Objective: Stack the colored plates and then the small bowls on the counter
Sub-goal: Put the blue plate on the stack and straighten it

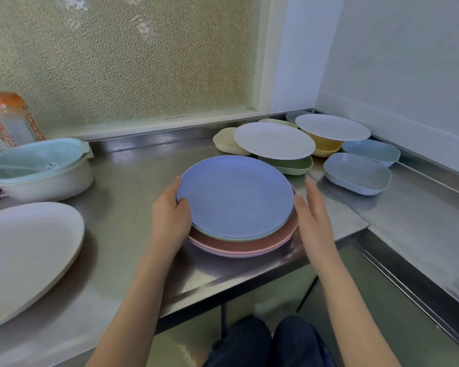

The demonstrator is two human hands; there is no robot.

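Blue is the top plate (235, 197) of a small stack on the steel counter (133, 181), with a green rim, a brown plate (249, 241) and a pink one showing beneath. Its left edge is gripped by the left hand (170, 221), thumb over the rim; the right hand (314, 218) is held flat and relaxed beside the stack, holding nothing. The pile is best squared by pressing from both sides until the rims are aligned. Two white plates (273, 140) are left resting on small bowls (357, 173) near the corner.
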